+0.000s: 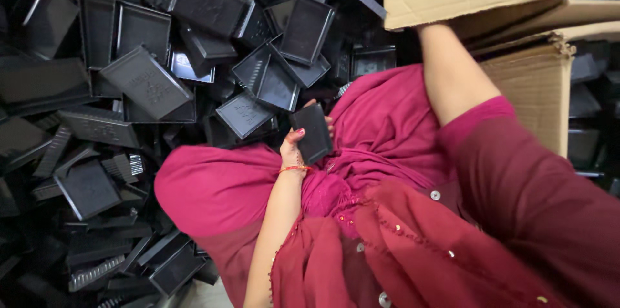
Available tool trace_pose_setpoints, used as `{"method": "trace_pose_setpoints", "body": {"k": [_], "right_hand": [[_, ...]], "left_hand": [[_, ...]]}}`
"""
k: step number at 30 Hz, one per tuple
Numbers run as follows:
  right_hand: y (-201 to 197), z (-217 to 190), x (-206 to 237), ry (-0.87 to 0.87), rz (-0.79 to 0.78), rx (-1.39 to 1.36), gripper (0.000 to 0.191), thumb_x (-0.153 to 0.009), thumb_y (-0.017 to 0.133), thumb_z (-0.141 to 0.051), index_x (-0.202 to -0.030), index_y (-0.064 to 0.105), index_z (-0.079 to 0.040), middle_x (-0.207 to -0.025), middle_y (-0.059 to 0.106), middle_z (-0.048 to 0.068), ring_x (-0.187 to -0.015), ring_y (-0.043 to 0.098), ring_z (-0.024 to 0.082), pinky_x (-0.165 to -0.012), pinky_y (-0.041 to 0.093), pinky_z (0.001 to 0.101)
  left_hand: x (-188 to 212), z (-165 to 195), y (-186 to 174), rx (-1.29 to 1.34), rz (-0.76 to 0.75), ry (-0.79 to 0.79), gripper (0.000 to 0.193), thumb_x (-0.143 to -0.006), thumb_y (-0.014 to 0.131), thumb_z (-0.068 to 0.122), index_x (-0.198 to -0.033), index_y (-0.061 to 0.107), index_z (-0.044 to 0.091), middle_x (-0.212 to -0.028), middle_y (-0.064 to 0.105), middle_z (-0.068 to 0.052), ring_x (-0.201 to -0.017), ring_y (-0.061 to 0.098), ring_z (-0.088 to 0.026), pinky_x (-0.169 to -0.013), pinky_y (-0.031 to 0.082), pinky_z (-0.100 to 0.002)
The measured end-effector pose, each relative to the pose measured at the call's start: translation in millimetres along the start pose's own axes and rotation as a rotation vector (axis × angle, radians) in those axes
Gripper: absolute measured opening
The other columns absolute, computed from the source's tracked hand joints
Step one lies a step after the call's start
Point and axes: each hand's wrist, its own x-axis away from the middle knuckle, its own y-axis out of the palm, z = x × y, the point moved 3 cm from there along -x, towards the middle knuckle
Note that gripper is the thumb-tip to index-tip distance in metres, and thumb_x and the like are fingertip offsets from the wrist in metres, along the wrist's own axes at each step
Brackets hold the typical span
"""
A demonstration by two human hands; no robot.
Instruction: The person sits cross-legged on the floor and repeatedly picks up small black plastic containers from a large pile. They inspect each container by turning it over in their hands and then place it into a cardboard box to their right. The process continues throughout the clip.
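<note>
**Small black tray in the left hand, above a heap of the same**

Sprawling across the floor: a heap of black plastic trays (148, 82), tumbled at every angle, some nested, some upside down. At upper right, a cardboard box (536, 88), flaps open, swallowing the right arm (452, 75) past the wrist; right hand out of sight inside, grip impossible to tell. In the middle, a lap draped in magenta cloth (387, 127). Over that lap, the left hand (294, 146), fingers and thumb closed on the edges of one small black tray (312, 132), held tilted, flat back toward the camera.

Probably light and thin-walled, judging by the loose way the others lie. Fairly stiff, likely with some flex at the rim. Smooth plastic, so possibly slick; best taken by opposite long edges or pinched over the rim rather than on the flat face. Likely to crack under hard squeezing, though hardly delicate.
</note>
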Motion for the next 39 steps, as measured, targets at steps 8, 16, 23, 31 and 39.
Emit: {"method": "trace_pose_setpoints", "body": {"k": [8, 16, 23, 31, 39], "right_hand": [[27, -55, 43, 0.098, 0.013, -0.728, 0.028, -0.091, 0.075, -0.014, -0.114, 0.058, -0.014, -0.098, 0.060, 0.001, -0.077, 0.051, 0.012, -0.065, 0.042, 0.0281], [70, -97, 114, 0.243, 0.194, -1.180, 0.021, -0.091, 0.076, -0.006, -0.104, 0.059, -0.006, -0.088, 0.066, 0.003, -0.068, 0.057, 0.010, -0.059, 0.046, 0.0264], [68, -121, 146, 0.235, -0.039, -1.128, 0.015, -0.093, 0.071, -0.005, -0.104, 0.061, -0.003, -0.091, 0.070, 0.006, -0.077, 0.066, 0.013, -0.069, 0.055, 0.0306], [30, -158, 179, -0.647, 0.013, -0.179, 0.049, -0.081, 0.089, -0.022, -0.117, 0.065, 0.000, -0.112, 0.067, 0.019, -0.100, 0.066, 0.032, -0.086, 0.054, 0.0394], [14, -144, 196, -0.772, 0.139, -0.148, 0.008, -0.096, 0.074, -0.011, -0.104, 0.073, -0.010, -0.128, 0.064, 0.018, -0.117, 0.067, 0.035, -0.098, 0.056, 0.0404]], "left_hand": [[-16, 3, 10, -0.010, -0.061, -0.008, 0.094, -0.074, 0.071, 0.034, -0.159, 0.038, 0.009, -0.128, 0.064, -0.028, -0.109, 0.069, -0.036, -0.101, 0.055, -0.047], [-18, 13, 25, 0.087, -0.083, -0.018, 0.090, -0.077, 0.065, 0.033, -0.159, 0.038, 0.008, -0.130, 0.063, -0.029, -0.111, 0.069, -0.038, -0.101, 0.056, -0.050], [-17, 24, 40, 0.157, -0.223, 0.044, 0.084, -0.085, 0.063, 0.032, -0.161, 0.039, 0.005, -0.128, 0.064, -0.030, -0.107, 0.068, -0.042, -0.101, 0.055, -0.055], [-2, 43, 45, 0.199, -0.099, 0.136, 0.076, -0.083, 0.061, 0.038, -0.144, 0.050, -0.006, -0.130, 0.064, -0.032, -0.108, 0.069, -0.045, -0.099, 0.055, -0.056], [12, 46, 60, 0.161, -0.052, 0.167, 0.065, -0.088, 0.068, 0.034, -0.139, 0.054, -0.003, -0.132, 0.065, -0.025, -0.116, 0.066, -0.042, -0.103, 0.053, -0.061]]}}
